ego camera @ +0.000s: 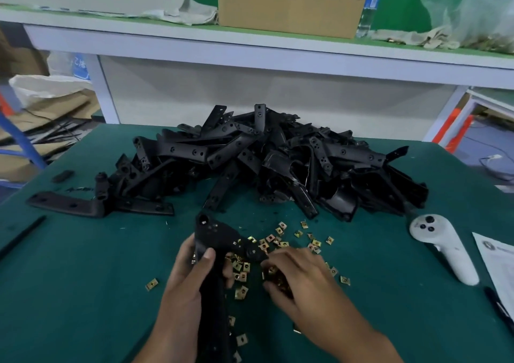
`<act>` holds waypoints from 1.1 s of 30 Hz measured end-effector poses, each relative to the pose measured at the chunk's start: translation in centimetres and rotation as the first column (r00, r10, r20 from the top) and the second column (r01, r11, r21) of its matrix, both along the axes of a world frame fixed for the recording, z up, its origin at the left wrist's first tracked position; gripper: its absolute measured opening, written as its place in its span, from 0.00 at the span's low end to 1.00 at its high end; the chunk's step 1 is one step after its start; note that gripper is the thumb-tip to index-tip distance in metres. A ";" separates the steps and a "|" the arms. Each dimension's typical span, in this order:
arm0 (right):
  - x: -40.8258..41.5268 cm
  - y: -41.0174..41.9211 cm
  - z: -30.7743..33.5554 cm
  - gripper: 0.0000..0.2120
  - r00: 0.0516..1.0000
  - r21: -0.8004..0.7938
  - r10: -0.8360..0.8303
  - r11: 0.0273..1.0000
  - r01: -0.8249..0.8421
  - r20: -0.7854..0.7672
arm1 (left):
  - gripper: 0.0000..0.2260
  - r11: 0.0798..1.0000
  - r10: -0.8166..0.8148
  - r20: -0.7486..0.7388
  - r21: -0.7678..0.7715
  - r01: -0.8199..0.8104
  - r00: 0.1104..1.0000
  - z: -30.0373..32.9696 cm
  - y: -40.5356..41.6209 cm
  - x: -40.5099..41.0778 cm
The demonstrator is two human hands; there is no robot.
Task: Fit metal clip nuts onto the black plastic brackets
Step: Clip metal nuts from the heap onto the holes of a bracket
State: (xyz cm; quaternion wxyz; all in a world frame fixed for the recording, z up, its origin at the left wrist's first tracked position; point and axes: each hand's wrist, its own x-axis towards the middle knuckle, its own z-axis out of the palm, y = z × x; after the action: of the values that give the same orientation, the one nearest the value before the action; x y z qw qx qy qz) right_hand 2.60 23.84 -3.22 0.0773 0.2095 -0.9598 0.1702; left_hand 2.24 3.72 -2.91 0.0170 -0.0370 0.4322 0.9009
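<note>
The left hand (186, 282) grips a black plastic bracket (215, 247) at about 6 o'clock on the green bench (83, 279), thumb laid across its face and fingers wrapped behind. The bracket's upper end points toward 12 o'clock and carries a square hole; a side arm reaches toward 3 o'clock.

Just at 3 o'clock of that bracket, the right hand (303, 282) curls its fingers over several brass-coloured metal clip nuts (274, 278), holding some of them under its fingertips next to the tip of the bracket's side arm.

More loose clip nuts (281, 237) lie scattered on the bench around both hands, spreading from 12 to 2 o'clock of the right hand, and one lone clip nut (152, 284) sits at 9 o'clock of the left hand.

A large heap of black brackets (278, 162) fills the bench toward 12 o'clock. A single long bracket (66, 204) lies flat at 10 o'clock. At 3 o'clock rests a white handheld controller (442, 247), with a printed sheet (498, 268) beside it at the bench edge.
</note>
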 end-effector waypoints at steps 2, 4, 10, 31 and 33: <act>0.0 0.0 0.4 0.10 0.999 -0.021 -0.031 0.999 0.031 -0.009 | 0.16 0.997 -0.024 -0.013 0.070 0.025 1.000 0.2 0.1 0.2; 0.0 0.0 0.6 0.12 0.999 -0.010 -0.031 0.999 0.031 0.012 | 0.20 0.994 -0.073 -0.009 0.078 0.074 0.997 0.3 0.6 0.7; 0.2 0.5 1.4 0.13 0.991 -0.027 0.006 1.000 -0.003 0.132 | 0.21 0.967 -0.252 0.029 0.040 0.251 0.967 -0.7 1.8 2.6; -0.8 0.8 2.2 0.10 0.693 -0.735 0.417 -0.081 0.673 0.588 | 0.25 0.740 -0.154 -0.249 -0.670 -0.055 0.956 -1.5 1.3 2.7; -0.8 0.9 2.3 0.08 0.661 -0.731 0.450 -0.027 0.681 0.600 | 0.26 0.726 -0.181 -0.239 -0.686 -0.034 0.954 -1.5 1.4 2.9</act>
State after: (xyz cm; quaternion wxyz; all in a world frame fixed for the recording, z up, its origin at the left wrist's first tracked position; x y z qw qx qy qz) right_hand 1.82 24.78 -0.92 -0.1728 -0.0998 -0.4806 0.8539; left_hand 5.14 5.12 -4.39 -0.0252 0.1087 0.7317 0.6724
